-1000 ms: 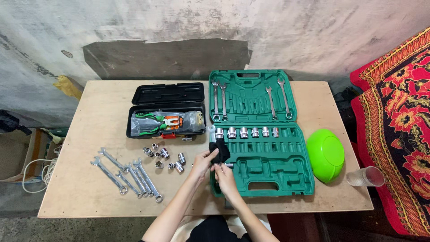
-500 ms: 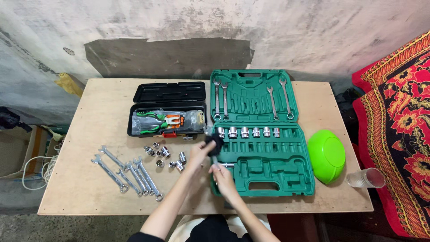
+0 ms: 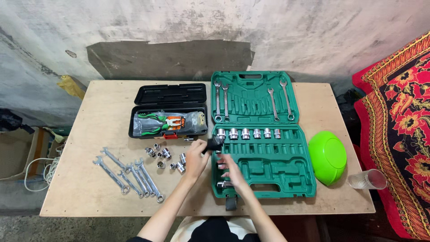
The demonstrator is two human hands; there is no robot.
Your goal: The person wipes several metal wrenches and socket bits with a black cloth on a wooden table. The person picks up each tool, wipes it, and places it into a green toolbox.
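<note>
Plywood table [image 3: 89,179] bore green case [image 3: 286,179]: left hand [image 3: 196,157] gripped black cloth [image 3: 214,144], right hand [image 3: 233,172] lay open w/ nothing held over tray; best kept cloth bunched tight, clear of sockets [image 3: 248,133].

Crumpled black cloth [image 3: 214,144] beside green case [image 3: 286,179]

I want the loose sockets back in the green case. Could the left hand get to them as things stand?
Probably yes, once freed: the left hand holds a black cloth, but the loose sockets lie uncovered on the table beside it.
</note>
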